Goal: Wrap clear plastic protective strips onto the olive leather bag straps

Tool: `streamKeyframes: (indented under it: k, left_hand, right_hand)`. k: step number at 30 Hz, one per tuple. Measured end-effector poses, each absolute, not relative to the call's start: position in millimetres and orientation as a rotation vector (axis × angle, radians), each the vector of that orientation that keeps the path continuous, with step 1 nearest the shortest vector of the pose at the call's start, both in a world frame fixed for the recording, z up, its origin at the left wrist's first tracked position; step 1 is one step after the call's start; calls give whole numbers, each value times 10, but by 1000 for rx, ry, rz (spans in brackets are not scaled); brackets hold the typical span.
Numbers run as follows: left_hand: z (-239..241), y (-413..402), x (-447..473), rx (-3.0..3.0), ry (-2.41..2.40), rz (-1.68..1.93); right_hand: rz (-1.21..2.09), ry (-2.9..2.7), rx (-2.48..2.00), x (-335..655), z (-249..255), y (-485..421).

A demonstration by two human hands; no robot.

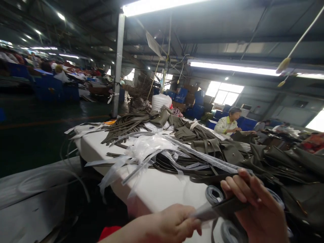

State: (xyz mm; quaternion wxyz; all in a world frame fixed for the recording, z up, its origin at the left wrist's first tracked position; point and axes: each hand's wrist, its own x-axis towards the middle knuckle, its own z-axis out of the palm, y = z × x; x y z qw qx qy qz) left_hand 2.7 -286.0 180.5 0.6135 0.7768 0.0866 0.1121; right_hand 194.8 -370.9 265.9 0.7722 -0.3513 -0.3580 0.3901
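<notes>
At the lower right, a dark olive strap (229, 206) stretches between my two hands. My left hand (178, 221) is closed in a pinch on its greyish end, where a translucent strip seems to lie along it; motion smears this part. Around the darker stretch of the strap curl the fingers of my right hand (262, 204). Close behind the strap sits a coiled grey roll (214, 194), and another coiled roll (231, 233) shows below, partly hidden. Long dark straps (174, 162) and crumpled clear film strips (149, 146) lie on the white table (154, 189).
Fanned dark straps (126, 123) cover the table's far left, beside a white foam roll (161, 101). Dark bags (273, 165) are heaped along the right. Across the table a person (225, 125) handles dark material. A metal post (118, 67) stands behind the table's left end.
</notes>
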Motion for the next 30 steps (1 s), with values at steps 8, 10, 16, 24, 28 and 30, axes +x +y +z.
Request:
streamKeyframes:
  k: [8,10,16,24,28,30]
  left_hand:
    - [2555,-2802,128,1586,20,488]
    - [2581,-2812,162,1498,31,568]
    - [2319,-2803,207,1419,33,563]
    - [2434,-2757,108,1396,-30,510]
    - [2457,-2817,67,1395,20,617]
    - [2338,-2853,57,1436,81,666]
  right_hand:
    - [784,-1314,-1023,1604,3447,-3455]
    - [909,-1418,-1193,1505,3375,-3424]
    - [951,-1153,-1164,1658,3498,-3358]
    - [990,-1134,-1068,1639,3551,-3218]
    - [1092,-1326,-1296,1336,3200,-3325]
    - [1144,-1301,-1268,1331,3108,-3327]
